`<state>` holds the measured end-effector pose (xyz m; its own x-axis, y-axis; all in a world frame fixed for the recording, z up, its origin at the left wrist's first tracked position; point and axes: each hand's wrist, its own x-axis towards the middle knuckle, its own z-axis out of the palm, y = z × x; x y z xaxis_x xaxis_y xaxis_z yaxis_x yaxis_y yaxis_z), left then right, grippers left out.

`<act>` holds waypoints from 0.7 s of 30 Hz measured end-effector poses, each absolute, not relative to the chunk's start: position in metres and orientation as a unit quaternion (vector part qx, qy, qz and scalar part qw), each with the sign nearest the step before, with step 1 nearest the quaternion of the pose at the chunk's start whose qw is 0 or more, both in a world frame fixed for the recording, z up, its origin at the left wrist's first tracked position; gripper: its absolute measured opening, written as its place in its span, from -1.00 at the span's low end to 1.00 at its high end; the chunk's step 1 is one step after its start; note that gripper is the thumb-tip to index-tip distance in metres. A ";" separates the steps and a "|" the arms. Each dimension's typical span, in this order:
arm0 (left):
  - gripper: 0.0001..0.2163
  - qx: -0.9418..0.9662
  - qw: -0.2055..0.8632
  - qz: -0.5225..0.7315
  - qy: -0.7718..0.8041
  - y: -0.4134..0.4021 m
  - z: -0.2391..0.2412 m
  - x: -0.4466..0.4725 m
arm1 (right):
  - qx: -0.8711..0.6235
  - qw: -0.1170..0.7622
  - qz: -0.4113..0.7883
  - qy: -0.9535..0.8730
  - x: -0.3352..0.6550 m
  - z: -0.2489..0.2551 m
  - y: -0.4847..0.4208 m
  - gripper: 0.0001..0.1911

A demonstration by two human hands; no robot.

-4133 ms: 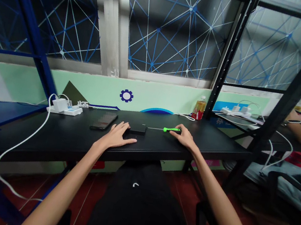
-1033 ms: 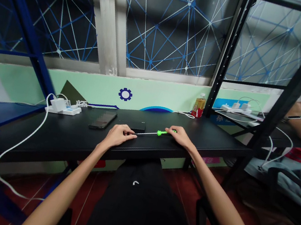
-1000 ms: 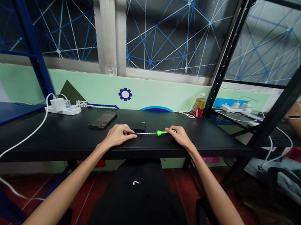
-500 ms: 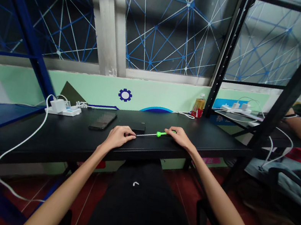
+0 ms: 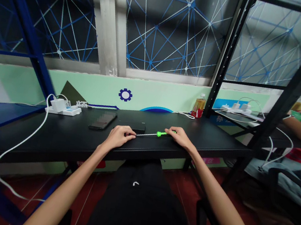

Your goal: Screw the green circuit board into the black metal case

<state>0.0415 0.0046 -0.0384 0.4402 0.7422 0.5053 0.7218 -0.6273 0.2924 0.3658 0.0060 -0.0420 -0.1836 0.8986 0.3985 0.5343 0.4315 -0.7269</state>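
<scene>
While right hand [image 5: 179,136] curls closed round screwdriver [image 5: 160,134] handle, left hand [image 5: 119,136] pinches fingertips together on shaft's tip; anything else held hidden. Screwdriver spans between hands, just near of box [image 5: 138,126]. Far right: bottle [image 5: 199,106], label unreadable; wall characters [image 5: 220,119] partly hidden.

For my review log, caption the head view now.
Right hand holding one end of a screwdriver, left hand at the other, a box just beyond on the desk.

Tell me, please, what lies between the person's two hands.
In the head view, a green-handled screwdriver spans the gap, gripped by the right hand, its shaft reaching the left hand.
</scene>
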 end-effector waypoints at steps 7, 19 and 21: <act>-0.87 0.847 0.015 0.311 0.431 0.004 -0.038 0.042 | -0.491 0.408 0.220 -0.738 0.366 -0.042 0.005 -0.45; -0.87 0.851 0.015 0.309 0.425 0.004 -0.039 0.042 | -0.491 0.403 0.230 -0.737 0.367 -0.042 0.006 -0.44; -0.86 0.852 0.025 0.312 0.420 0.007 -0.040 0.041 | -0.483 0.408 0.239 -0.737 0.367 -0.042 0.006 -0.44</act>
<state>0.0412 0.0066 -0.0400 0.4525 0.7310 0.5107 0.7002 -0.6459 0.3042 0.3670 0.0055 -0.0421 -0.2000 0.9070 0.3707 0.5172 0.4191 -0.7462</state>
